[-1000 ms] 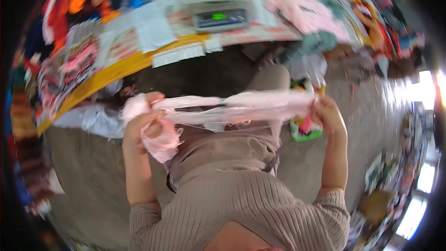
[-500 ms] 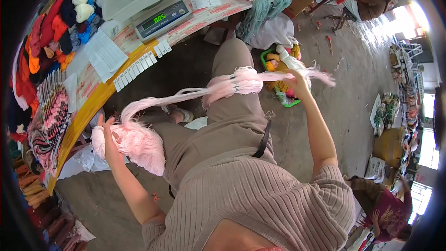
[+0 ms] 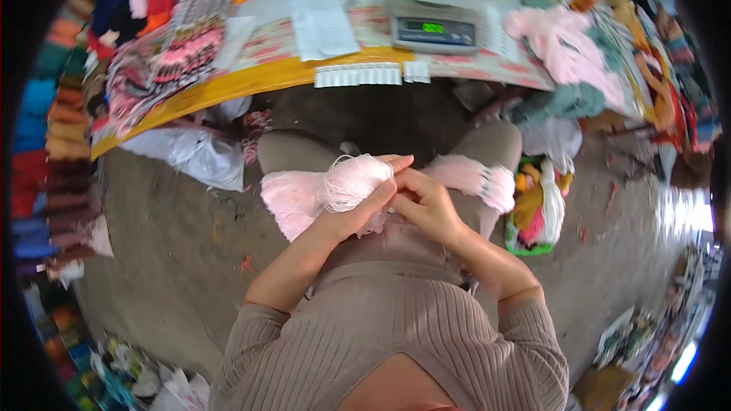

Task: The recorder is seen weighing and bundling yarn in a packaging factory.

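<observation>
A thick hank of pale pink yarn (image 3: 293, 196) hangs over my lap, its looped part bunched up by my left hand. My left hand (image 3: 375, 196) is closed round this yarn, fingers pointing right. Against its fingertips sits my right hand (image 3: 428, 202), with its fingers curled in a pinch; what lies between them is hidden. On my right thigh lies a second pink yarn bundle (image 3: 476, 179), bound with darker ties.
Ahead stands a table with a yellow edge (image 3: 228, 99), bearing a digital scale (image 3: 434, 34), paper sheets (image 3: 321, 23) and coloured yarn. A green basket of yarn (image 3: 537, 209) is on the floor at my right. White bags (image 3: 190, 156) lie under the table's left.
My right hand has come in from far right to meet my left hand; the stretched pink strands no longer run across my lap. The view has turned to face the table.
</observation>
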A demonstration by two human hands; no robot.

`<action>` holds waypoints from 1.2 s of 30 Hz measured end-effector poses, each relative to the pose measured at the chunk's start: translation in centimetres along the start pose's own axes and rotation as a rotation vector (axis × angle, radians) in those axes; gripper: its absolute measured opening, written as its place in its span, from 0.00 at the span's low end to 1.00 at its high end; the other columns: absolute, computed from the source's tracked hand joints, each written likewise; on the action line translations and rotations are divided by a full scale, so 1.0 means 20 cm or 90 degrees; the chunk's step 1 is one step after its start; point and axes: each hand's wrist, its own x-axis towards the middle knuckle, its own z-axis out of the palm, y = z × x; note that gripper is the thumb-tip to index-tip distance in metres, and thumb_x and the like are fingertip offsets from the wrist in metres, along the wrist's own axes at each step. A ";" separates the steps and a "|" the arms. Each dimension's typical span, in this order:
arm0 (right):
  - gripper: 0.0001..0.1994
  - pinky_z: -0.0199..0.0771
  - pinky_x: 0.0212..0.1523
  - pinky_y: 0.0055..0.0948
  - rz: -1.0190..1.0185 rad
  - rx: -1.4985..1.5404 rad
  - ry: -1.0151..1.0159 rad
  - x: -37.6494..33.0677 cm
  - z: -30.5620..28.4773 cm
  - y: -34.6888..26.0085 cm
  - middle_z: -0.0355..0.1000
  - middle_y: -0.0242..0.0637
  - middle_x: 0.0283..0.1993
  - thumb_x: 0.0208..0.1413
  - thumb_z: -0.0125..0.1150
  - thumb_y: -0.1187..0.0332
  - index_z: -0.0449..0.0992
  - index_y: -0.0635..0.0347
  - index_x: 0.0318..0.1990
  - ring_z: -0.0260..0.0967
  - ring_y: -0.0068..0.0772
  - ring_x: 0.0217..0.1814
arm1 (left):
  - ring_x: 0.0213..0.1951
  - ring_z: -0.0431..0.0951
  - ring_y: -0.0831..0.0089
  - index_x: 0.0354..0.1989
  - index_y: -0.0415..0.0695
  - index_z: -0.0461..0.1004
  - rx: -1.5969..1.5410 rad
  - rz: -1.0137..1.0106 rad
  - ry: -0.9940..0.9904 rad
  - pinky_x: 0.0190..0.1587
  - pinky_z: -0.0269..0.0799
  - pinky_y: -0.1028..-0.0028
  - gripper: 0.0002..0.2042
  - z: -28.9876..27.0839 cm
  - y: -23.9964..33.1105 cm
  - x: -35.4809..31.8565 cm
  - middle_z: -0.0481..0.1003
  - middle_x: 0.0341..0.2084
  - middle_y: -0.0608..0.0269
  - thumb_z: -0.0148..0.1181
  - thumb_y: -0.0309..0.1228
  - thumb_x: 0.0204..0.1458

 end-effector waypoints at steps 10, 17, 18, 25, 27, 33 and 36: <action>0.06 0.58 0.18 0.16 0.218 0.573 -0.015 0.05 0.00 -0.07 0.67 0.34 0.26 0.60 0.47 0.68 0.63 0.62 0.37 0.67 0.24 0.21 | 0.43 0.73 0.73 0.57 0.38 0.60 -0.431 -0.045 0.095 0.47 0.69 0.72 0.28 -0.06 0.01 -0.05 0.72 0.41 0.60 0.46 0.49 0.56; 0.14 0.51 0.19 0.16 0.322 0.377 -0.307 0.04 -0.03 -0.02 0.56 0.26 0.23 0.61 0.46 0.59 0.69 0.63 0.35 0.50 0.16 0.19 | 0.30 0.69 0.84 0.58 0.40 0.61 -0.344 -0.172 0.081 0.32 0.68 0.82 0.24 -0.08 0.06 -0.06 0.73 0.35 0.64 0.53 0.40 0.56; 0.14 0.51 0.19 0.16 0.308 0.365 -0.266 0.03 -0.03 -0.02 0.56 0.27 0.22 0.61 0.46 0.59 0.68 0.63 0.36 0.50 0.17 0.18 | 0.32 0.70 0.81 0.58 0.40 0.60 -0.300 -0.161 0.031 0.34 0.69 0.81 0.24 -0.12 0.06 -0.08 0.72 0.37 0.63 0.54 0.37 0.55; 0.11 0.55 0.20 0.16 0.312 0.401 -0.117 0.04 0.00 -0.02 0.65 0.29 0.26 0.57 0.54 0.65 0.66 0.63 0.41 0.56 0.15 0.18 | 0.46 0.71 0.74 0.57 0.38 0.61 -0.346 -0.183 0.070 0.47 0.68 0.74 0.24 -0.15 0.07 -0.09 0.71 0.46 0.59 0.57 0.34 0.52; 0.13 0.54 0.19 0.17 0.279 0.307 -0.172 0.06 0.02 0.00 0.64 0.28 0.26 0.55 0.58 0.64 0.66 0.63 0.41 0.56 0.14 0.19 | 0.46 0.71 0.75 0.56 0.39 0.62 -0.325 -0.190 0.066 0.48 0.67 0.75 0.23 -0.11 0.07 -0.09 0.70 0.48 0.61 0.56 0.37 0.54; 0.10 0.54 0.19 0.16 0.233 0.251 -0.067 0.08 0.04 0.06 0.64 0.28 0.26 0.53 0.59 0.67 0.69 0.64 0.35 0.55 0.14 0.19 | 0.46 0.71 0.76 0.55 0.41 0.64 -0.266 -0.127 0.188 0.47 0.68 0.75 0.22 -0.05 0.02 -0.08 0.71 0.45 0.64 0.53 0.40 0.55; 0.08 0.57 0.21 0.16 0.185 0.284 -0.037 0.08 0.01 0.04 0.66 0.30 0.28 0.55 0.55 0.69 0.68 0.65 0.37 0.57 0.16 0.19 | 0.44 0.72 0.76 0.55 0.40 0.64 -0.369 -0.121 0.212 0.45 0.69 0.74 0.22 -0.07 0.00 -0.07 0.71 0.46 0.63 0.52 0.40 0.56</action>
